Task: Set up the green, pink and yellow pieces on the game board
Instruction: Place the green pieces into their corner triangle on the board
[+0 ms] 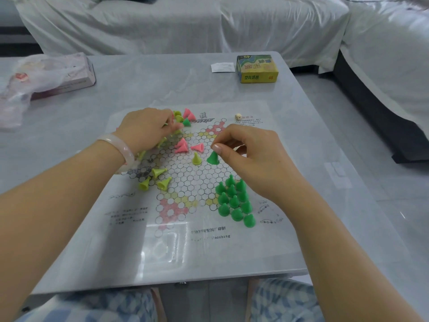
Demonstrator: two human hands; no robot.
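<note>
Right hand (250,154) pinching the tip of one green piece (213,158) between thumb and forefinger, base just above the game board (197,182); standing green cluster (234,201) near and below this pinch, at the board's right point. Left hand (145,127), wearing a pale bangle (120,149), curled over loose yellow pieces (157,175) and pink pieces (183,145), exact hold hidden. Small die (238,116) and yellow box (257,69) beyond the pinch, on the grey table (162,77).

Beyond the fingers: yellow box (257,69), paper slip (222,66), small die (238,116); far left, bagged pink box (62,74).
</note>
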